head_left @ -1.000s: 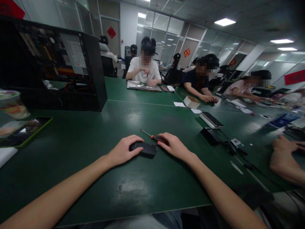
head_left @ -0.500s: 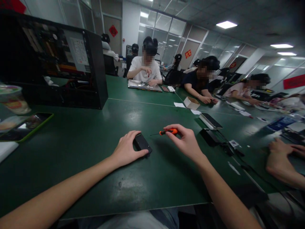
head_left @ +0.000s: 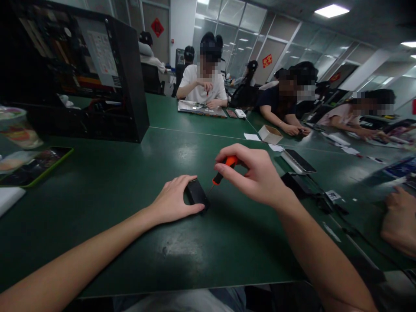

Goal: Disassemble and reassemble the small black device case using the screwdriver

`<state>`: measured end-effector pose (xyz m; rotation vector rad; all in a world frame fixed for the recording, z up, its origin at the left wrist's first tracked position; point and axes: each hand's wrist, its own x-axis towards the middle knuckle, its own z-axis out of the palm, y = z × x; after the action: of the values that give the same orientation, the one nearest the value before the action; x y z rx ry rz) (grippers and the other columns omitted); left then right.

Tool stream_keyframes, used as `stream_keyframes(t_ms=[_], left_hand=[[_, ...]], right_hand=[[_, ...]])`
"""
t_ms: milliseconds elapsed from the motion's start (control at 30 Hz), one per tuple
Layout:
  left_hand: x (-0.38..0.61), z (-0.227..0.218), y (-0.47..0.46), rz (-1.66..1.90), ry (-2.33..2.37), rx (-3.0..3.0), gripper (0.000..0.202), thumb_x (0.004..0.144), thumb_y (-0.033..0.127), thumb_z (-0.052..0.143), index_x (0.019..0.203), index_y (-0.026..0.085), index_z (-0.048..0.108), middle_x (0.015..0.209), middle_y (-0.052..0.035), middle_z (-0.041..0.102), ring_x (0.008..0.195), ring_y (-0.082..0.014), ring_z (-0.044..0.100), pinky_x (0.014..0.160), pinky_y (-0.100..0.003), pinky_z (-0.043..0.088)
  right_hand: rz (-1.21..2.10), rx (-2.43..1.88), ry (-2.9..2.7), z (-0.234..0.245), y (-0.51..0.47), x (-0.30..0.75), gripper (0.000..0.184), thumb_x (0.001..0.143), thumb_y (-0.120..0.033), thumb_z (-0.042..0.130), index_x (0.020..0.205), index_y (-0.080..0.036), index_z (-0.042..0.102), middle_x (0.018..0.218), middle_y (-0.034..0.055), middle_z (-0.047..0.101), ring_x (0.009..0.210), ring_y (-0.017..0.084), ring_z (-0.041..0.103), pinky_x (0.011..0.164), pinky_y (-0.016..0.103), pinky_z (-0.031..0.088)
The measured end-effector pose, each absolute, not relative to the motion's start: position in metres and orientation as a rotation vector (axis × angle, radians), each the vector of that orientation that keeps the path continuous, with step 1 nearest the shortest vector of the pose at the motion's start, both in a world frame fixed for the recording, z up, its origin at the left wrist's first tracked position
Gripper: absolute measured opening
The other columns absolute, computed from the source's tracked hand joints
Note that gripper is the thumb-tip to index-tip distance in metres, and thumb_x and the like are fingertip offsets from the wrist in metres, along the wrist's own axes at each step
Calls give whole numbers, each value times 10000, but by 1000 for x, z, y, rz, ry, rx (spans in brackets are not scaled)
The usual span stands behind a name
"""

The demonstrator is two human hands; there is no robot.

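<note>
A small black box-shaped device [head_left: 197, 193] lies on the green table [head_left: 130, 255]. My left hand [head_left: 175, 199] grips it from the left, thumb at its near end and fingers at its far end. In my right hand [head_left: 253, 173] is an orange and black screwdriver [head_left: 222, 170], its handle pinched between thumb and fingers. The shaft slants down to the left, its tip close to the right side of the device. Whether the tip touches the device I cannot tell.
An open black computer case [head_left: 130, 86] stands at the back left, near a plastic cup [head_left: 21, 128] and a phone [head_left: 48, 167]. To the right lie a small open box [head_left: 271, 134], a black-topped device [head_left: 298, 161] and cables [head_left: 325, 203]. Co-workers sit across and to the right.
My right hand has risen, and the screwdriver has turned from nearly level to pointing steeply down beside the device. My left hand keeps its hold. The camera view has shifted slightly.
</note>
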<state>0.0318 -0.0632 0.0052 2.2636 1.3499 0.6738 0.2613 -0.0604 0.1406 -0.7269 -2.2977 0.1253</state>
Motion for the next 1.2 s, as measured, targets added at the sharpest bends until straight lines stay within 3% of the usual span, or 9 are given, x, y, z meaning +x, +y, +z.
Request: stream_keyframes(t_ms=[433, 667, 867, 1067, 1200], left_hand=[[26, 14, -58, 517, 1394, 2400, 800, 837, 709, 659, 1488, 273, 498, 1527, -135, 506, 1379, -432, 483, 1103, -618, 416], [26, 15, -58, 525, 1394, 2409, 779, 853, 674, 664, 1496, 266, 499, 1526, -146, 502, 1368, -423, 491, 1105, -621, 419], [19, 13, -53, 565, 1335, 2403, 616, 931, 592, 612, 1475, 310, 542, 1513, -114, 525, 1366, -386, 501, 1116, -599, 409], [18, 4, -52, 625, 1273, 2386, 724, 844, 593, 719, 1468, 280, 530, 1479, -117, 560, 1367, -393, 492, 1146, -593, 369], [23, 1, -54, 660, 1237, 2402, 824, 790, 604, 767, 1475, 237, 492, 1472, -124, 563, 1367, -384, 497, 1167, -572, 355]], right_hand=[[203, -731, -2362, 127, -46, 269, 46, 978, -251, 603, 971, -207, 618, 853, 1, 706, 716, 129, 649, 688, 245, 495], [187, -760, -2348, 126, -41, 269, 76, 974, -276, 607, 964, -205, 630, 836, -4, 701, 700, 128, 641, 677, 247, 485], [228, -762, -2322, 124, -41, 267, 43, 959, -235, 594, 956, -202, 622, 827, 3, 693, 706, 131, 633, 671, 248, 485], [443, -613, -2566, 140, -58, 269, 175, 857, -120, 548, 979, -208, 637, 979, 35, 728, 844, 165, 671, 777, 291, 517], [245, -733, -2541, 140, -59, 270, 44, 913, -224, 632, 897, -204, 668, 853, 28, 727, 765, 172, 671, 718, 293, 503]])
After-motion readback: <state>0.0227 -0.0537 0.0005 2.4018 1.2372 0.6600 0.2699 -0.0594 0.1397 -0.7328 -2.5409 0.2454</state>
